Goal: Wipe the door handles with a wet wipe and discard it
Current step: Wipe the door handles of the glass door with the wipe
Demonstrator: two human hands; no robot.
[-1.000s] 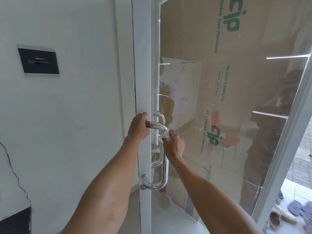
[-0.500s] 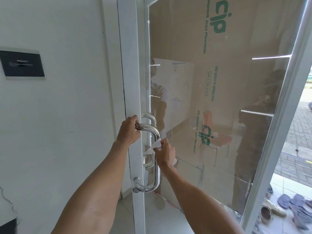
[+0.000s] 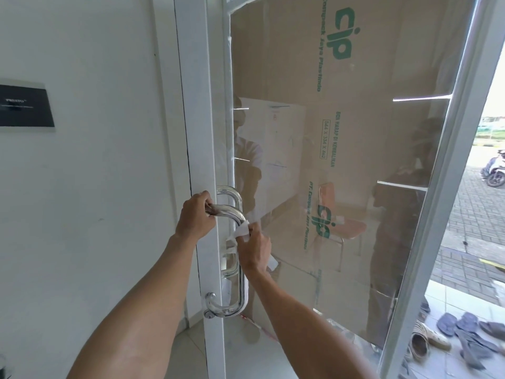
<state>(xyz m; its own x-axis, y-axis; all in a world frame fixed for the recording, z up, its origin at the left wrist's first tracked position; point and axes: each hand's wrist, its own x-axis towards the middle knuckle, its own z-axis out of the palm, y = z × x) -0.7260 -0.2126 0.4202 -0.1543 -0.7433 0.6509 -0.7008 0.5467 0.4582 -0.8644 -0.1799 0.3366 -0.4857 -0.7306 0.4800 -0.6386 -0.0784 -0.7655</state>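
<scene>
Wiping: wet wipe (image 3: 242,230) pinched in right hand (image 3: 252,251) around chrome pull handle (image 3: 242,269); left hand (image 3: 195,216) clenched above on its top bend; strokes best drawn downward below the grip.

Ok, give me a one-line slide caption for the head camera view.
Left hand steadies the chrome door handle while the right hand rubs it with a wet wipe.

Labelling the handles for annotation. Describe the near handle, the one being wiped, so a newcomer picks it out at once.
Find the white frame of the glass door. The near handle is the polished chrome loop on its camera side, left hand gripping its top, right hand pressing a wet wipe on its upper bend. The second handle sits behind it, untouched.
</scene>
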